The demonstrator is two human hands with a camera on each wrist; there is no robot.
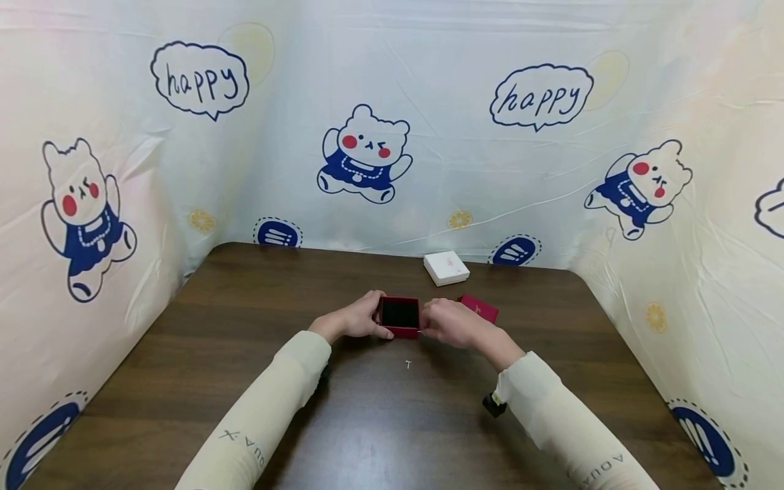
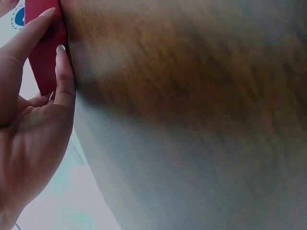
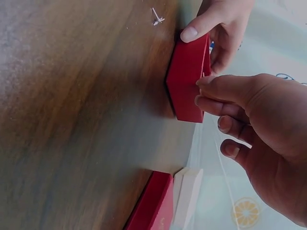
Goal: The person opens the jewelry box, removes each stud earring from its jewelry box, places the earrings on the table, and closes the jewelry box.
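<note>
An open red jewelry box (image 1: 400, 332) with a black padded inside sits on the table. My left hand (image 1: 363, 317) grips its left side, thumb at the front and fingers toward the back. At the box's right edge, my right hand (image 3: 268, 115) pinches a tiny stud earring (image 3: 203, 74) between thumb and forefinger; just a thin bright tip of it shows. Another stud earring (image 3: 157, 19), with a thin pin, lies on the wood in front of the box; the head view shows this earring (image 1: 408, 365) as a small pale mark.
The red box lid (image 1: 480, 308) lies behind my right hand, partly covered by it. Farther back stands a white box (image 1: 446, 268). A brown wooden table (image 1: 245, 367) carries everything, with a printed cloth (image 1: 429, 68) hanging around its back and sides.
</note>
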